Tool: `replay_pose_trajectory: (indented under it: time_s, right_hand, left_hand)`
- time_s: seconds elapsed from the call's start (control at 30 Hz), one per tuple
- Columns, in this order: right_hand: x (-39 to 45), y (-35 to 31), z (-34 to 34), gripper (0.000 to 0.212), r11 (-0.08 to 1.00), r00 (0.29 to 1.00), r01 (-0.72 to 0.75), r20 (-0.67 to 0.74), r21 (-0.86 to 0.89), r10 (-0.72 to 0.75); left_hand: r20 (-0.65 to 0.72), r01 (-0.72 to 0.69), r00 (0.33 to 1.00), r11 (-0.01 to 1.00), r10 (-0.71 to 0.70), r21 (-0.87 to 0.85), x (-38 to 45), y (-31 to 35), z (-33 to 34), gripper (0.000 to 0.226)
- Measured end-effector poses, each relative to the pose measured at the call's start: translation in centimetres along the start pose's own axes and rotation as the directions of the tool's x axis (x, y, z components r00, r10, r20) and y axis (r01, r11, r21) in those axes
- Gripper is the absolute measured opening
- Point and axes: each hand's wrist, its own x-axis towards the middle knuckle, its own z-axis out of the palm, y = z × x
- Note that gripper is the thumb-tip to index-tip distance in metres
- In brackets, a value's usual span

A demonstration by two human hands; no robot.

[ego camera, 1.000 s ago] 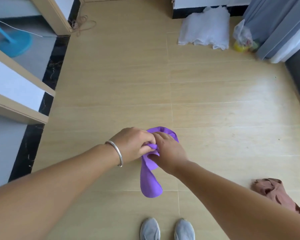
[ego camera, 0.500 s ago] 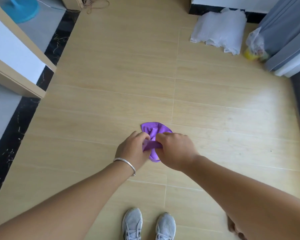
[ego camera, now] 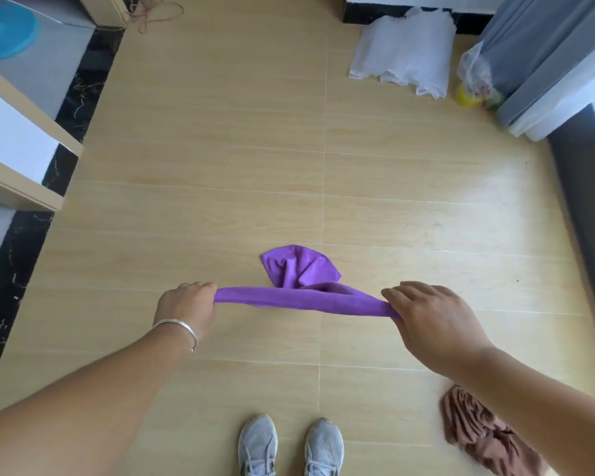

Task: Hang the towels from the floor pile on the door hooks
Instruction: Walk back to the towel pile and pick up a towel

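Towel [ego camera: 303, 302], purple, long axis left-right, ends pinched in both hands' fingers [ego camera: 397, 293].

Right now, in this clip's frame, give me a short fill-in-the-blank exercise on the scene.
1. Both hands stretch a ____ towel between them.
2. The bracelet is on the ____ wrist.
3. The brown towel lies on the floor near the person's ____ shoe.
4. The left hand and right hand each hold one ____ of it.

Missing: purple; left; right; end
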Motion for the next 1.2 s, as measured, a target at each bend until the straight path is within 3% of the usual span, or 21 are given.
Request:
replay_pose_trajectory:
  time_s: [0.13, 0.23, 0.37, 0.57, 0.77, 0.9, 1.03, 1.1, 1.2]
  right_hand:
    - [-2.4, 0.4, 3.7, 0.03, 0.999, 0.964, -0.048, 0.262, 0.018, 0.042]
    - [-2.2, 0.1, 4.6, 0.031, 0.995, 0.933, -0.087, 0.353, 0.049, 0.064]
    - [1.1, 1.4, 2.4, 0.031, 0.976, 0.918, -0.202, 0.363, 0.08, 0.16]
    - [9.2, 4.8, -7.0, 0.033, 0.954, 0.937, -0.282, 0.242, 0.101, 0.251]
    - [15.1, 6.9, -17.2, 0.029, 0.951, 0.954, -0.298, -0.015, 0.08, 0.3]
    - [16.6, 7.5, -21.3, 0.023, 0.886, 0.915, -0.348, -0.095, 0.307, 0.392]
    - [15.4, 6.4, -22.2, 0.024, 0.749, 0.9, -0.281, -0.108, 0.601, 0.423]
    - [13.9, 5.6, -20.9, 0.024, 0.707, 0.914, -0.241, -0.09, 0.665, 0.396]
    - [10.8, 4.4, -16.6, 0.023, 0.659, 0.943, -0.266, 0.048, 0.703, 0.329]
  left_hand:
    - [0.131, -0.072, 0.99, 0.987, 0.054, 0.141, -1.9, -2.3, 0.5, 0.024]
    - [0.179, -0.1, 0.982, 0.979, 0.067, 0.18, -1.9, -3.3, -0.4, 0.018]
    - [0.184, 0.036, 0.983, 0.994, -0.016, -0.106, 0.1, -4.7, -4.4, 0.019]
    - [0.003, 0.048, 0.999, 0.944, -0.05, -0.325, 5.3, -6.3, -15.2, 0.023]
    - [-0.283, -0.065, 0.956, 0.88, -0.08, -0.47, 8.5, -7.4, -27.3, 0.017]
    - [-0.411, -0.156, 0.905, 0.812, -0.11, -0.562, 8.2, -8.0, -32.1, 0.014]
    - [-0.328, -0.16, 0.94, 0.726, -0.095, -0.669, 5.8, -9.1, -32.2, 0.008]
    - [-0.252, -0.124, 0.965, 0.727, -0.07, -0.676, 4.4, -9.8, -30.5, 0.008]
    - [-0.135, -0.094, 0.991, 0.745, 0.005, -0.66, 2.4, -10.4, -26.1, 0.008]
